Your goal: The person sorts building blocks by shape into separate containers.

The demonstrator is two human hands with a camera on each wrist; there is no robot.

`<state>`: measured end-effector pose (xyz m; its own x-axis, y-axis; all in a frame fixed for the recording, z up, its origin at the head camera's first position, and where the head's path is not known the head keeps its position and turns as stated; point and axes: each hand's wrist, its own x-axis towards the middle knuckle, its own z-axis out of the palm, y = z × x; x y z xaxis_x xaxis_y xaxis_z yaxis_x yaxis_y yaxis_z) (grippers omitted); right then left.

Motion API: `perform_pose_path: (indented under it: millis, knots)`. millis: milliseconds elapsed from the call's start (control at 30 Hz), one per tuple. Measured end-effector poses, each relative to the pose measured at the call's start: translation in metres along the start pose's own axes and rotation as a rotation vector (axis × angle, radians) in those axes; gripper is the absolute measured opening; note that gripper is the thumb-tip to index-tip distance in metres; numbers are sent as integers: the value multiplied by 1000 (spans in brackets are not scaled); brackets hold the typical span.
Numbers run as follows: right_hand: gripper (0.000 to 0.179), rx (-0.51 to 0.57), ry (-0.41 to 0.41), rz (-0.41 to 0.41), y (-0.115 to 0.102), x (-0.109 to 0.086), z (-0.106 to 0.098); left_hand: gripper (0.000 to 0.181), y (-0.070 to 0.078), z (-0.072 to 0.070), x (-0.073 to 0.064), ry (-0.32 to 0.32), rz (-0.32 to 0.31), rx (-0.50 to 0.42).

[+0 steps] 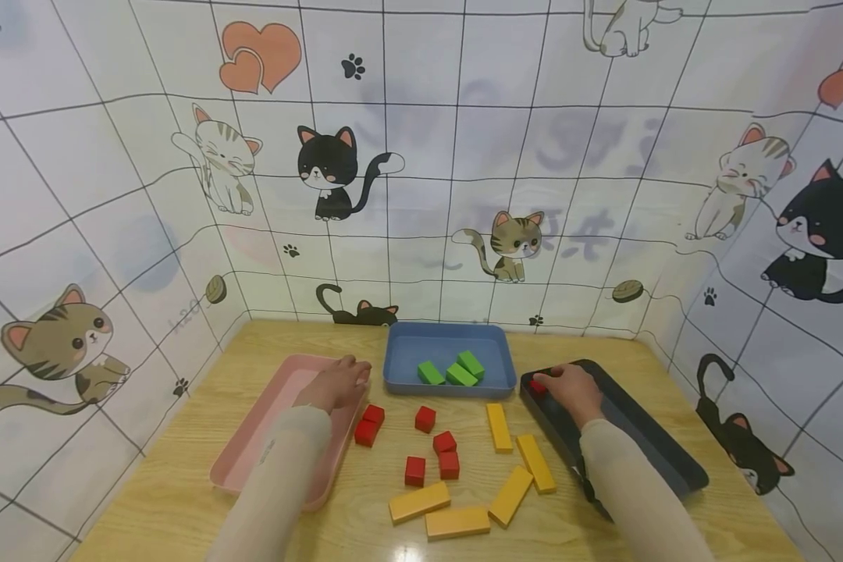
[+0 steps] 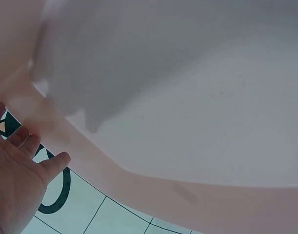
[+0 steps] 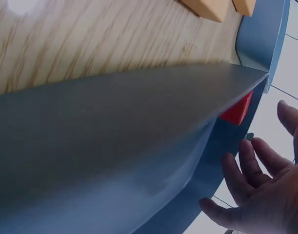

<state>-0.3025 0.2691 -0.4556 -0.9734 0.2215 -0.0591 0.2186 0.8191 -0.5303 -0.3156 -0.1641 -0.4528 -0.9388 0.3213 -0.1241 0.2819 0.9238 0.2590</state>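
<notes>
My right hand (image 1: 572, 390) is over the far end of the black tray (image 1: 656, 445). A red cube (image 1: 538, 386) sits in that tray's far left corner, right by the fingertips. In the right wrist view the fingers are spread and apart from the cube (image 3: 238, 109). My left hand (image 1: 333, 384) hovers over the far right corner of the pink tray (image 1: 270, 421), its fingers loose with nothing in them. The left wrist view shows the bare inside of the pink tray (image 2: 197, 131) and the relaxed hand (image 2: 17, 180) beside its rim.
Several red cubes (image 1: 425, 419) lie mid-table between the trays. Several yellow blocks (image 1: 457, 522) lie nearer the front and right. At the back, a blue tray (image 1: 449, 331) holds three green blocks (image 1: 461, 375). A cat-patterned wall covering (image 1: 421, 195) encloses the table's back and sides.
</notes>
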Motion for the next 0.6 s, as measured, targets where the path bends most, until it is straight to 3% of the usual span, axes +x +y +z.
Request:
perform_pose_path:
  millis: [167,600]
  knots:
    - [61,0,-19,-7,4,0,-2,45,1,0,1,-15,-9,4]
    - [52,50,32,-39,-6,-2,-4,45,1,0,4,-37,-23,10]
